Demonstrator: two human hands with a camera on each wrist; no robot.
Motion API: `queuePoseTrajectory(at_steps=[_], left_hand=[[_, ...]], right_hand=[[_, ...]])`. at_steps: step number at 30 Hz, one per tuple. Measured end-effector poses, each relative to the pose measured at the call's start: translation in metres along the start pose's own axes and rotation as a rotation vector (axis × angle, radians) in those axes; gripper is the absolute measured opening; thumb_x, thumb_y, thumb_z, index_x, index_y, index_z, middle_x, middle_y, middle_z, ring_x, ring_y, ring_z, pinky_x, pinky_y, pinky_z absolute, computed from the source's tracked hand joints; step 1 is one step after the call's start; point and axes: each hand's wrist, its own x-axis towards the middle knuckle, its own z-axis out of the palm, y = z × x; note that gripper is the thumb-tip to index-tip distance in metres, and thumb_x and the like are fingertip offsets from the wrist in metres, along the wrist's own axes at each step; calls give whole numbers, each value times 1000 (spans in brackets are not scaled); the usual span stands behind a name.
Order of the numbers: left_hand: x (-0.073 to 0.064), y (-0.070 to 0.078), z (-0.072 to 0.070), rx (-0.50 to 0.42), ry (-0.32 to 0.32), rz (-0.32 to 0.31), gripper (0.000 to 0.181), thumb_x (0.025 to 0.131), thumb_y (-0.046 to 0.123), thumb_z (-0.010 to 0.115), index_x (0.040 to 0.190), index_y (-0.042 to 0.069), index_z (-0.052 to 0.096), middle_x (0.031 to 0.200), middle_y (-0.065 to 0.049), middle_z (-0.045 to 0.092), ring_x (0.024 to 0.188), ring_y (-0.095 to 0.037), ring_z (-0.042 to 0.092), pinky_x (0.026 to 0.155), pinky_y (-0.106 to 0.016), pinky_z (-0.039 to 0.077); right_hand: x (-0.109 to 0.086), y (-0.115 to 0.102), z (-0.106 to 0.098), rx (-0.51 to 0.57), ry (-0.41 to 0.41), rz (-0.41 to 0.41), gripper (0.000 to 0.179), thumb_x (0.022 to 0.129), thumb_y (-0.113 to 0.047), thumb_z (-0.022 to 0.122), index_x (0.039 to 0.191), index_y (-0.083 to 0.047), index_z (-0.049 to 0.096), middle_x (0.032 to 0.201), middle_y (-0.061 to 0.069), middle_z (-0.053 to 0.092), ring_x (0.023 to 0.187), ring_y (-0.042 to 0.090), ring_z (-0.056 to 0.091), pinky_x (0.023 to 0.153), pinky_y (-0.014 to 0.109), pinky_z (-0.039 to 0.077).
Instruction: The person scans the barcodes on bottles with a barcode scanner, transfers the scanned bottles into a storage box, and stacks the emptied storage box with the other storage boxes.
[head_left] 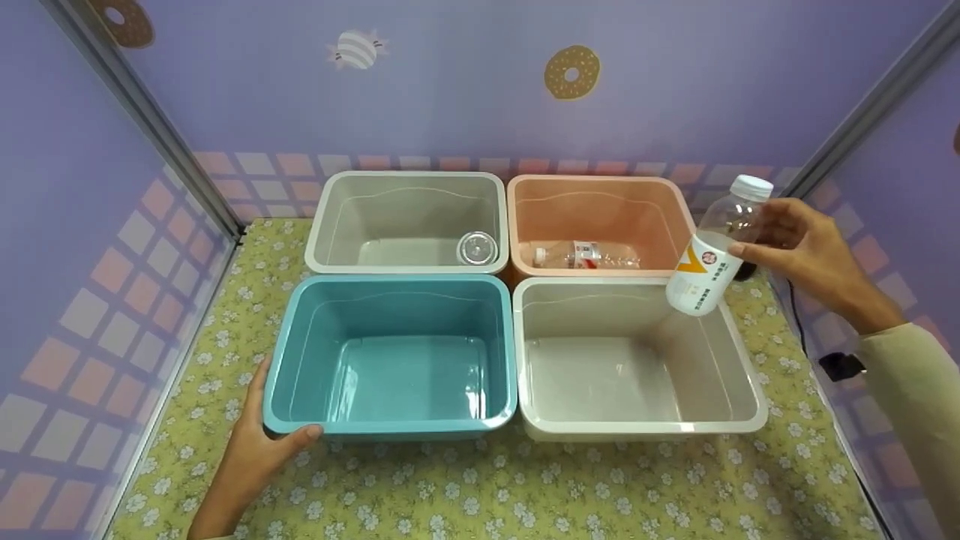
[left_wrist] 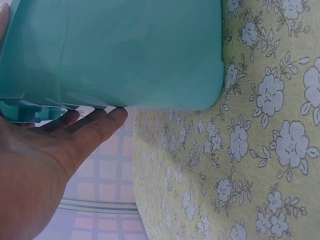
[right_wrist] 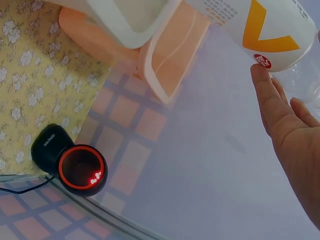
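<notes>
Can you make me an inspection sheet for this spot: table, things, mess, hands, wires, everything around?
Surface: yellow flowered cloth.
Job's things: white-capped bottle, held tilted; blue bin and cream bin in front; behind, grey bin with a round clear item, orange bin with a clear bottle lying down.
Clutter: black device with red ring, near the cloth's edge.
Hands: right hand grips the white-capped bottle; left hand touches the blue bin's corner.
Cables: thin cable beside the black device.
Surroundings: purple walls with doughnut pictures.
</notes>
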Motion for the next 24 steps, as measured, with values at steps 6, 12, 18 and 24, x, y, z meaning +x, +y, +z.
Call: queuePoseTrajectory(at_steps=[6,12,18,24], left_hand=[[1,-1,-1,0,-17,5,119,99,1,79,179,33,-4,177,-28,18,145,-56,45,96,-24,60],[1,-1,-1,17,-15,-11,119,100,4,80,178,36,-4,176,-29,21,145,-56,47,95,-25,61],[1,0,-1,29,-11,-18,119,100,6,80,178,36,-4,176,-29,21,145,-56,48,95,-26,61],[1,-1,0,20,-11,3,119,100,4,80,179,35,-3,175,-28,21,144,-56,47,95,-27,61]], right_hand=[[-1,11,-12,-50,18,40,62,101,-16,84,151,-1,51,118,-10,66,105,2,66,83,10,54],[-2,24,-21,-69,26,72,70,101,-23,85,157,1,48,124,-10,62,111,-1,62,87,6,51],[-2,31,-31,-33,62,60,61,100,-16,85,151,-4,52,124,-13,63,110,-2,64,89,6,52],[0,41,-37,-25,104,59,60,99,-13,86,149,-4,54,119,-16,65,106,-4,66,87,6,53]])
